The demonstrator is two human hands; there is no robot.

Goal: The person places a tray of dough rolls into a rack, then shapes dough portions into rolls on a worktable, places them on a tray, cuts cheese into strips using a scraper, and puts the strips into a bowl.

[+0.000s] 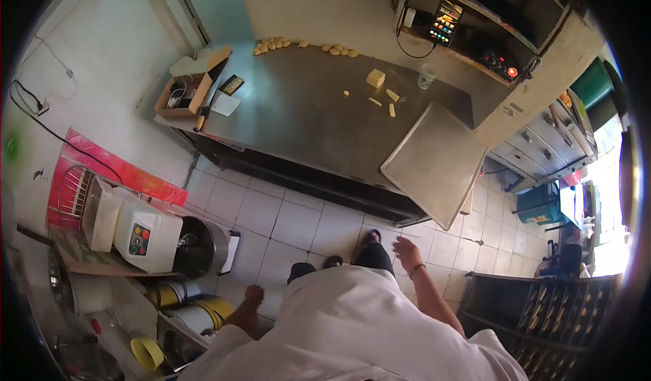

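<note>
My left hand [253, 295] hangs low beside my body with its fingers curled in, and nothing shows in it. It is nearest to the mixer with its metal bowl [203, 245]. Out to the other side, my right hand [407, 253] is held over the tiled floor, fingers apart, holding nothing. A metal worktable [291, 109] stands ahead, out of touch of both hands. On it lie a block of butter [376, 78], several cut butter sticks [392, 95] and rows of dough pieces [271, 44] along the back edge. A baking tray [437, 164] overhangs the table's right end.
A cardboard box [186, 96] with cables sits at the table's left end. A clear cup [426, 77] stands near the wall shelf, which holds a lit phone [446, 23]. A dark rack [536, 313] with several pale pieces is at lower right; yellow-lidded tubs [203, 313] are at lower left.
</note>
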